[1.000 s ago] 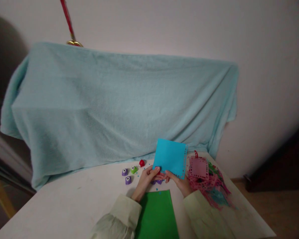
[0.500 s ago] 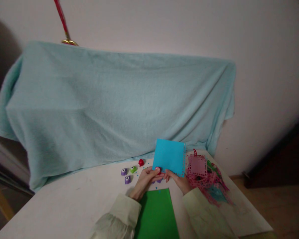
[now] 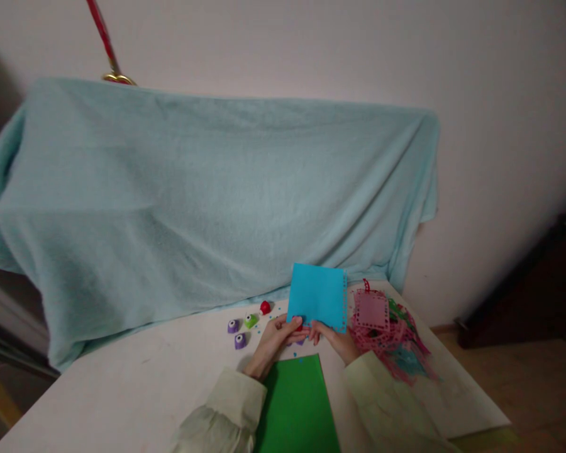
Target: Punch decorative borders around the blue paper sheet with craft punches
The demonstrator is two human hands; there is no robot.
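Fingers of my left hand [image 3: 274, 335] and right hand [image 3: 336, 340] pinching blue paper [image 3: 317, 303] upright, small red punch [image 3: 299, 323] at its bottom edge, green sheet [image 3: 296, 402] on counter [image 3: 136, 384] below.

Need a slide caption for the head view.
Both hands, left and right, hold a blue paper sheet above green paper.

Both hands [image 3: 306, 336] on blue paper [image 3: 317, 302]

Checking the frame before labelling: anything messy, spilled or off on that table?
Yes. Tiny blue paper bits lie scattered on the table near the small punches. Right of the blue sheet, held by both hands, punched pink and green scraps sit in a tangled heap by the table edge.
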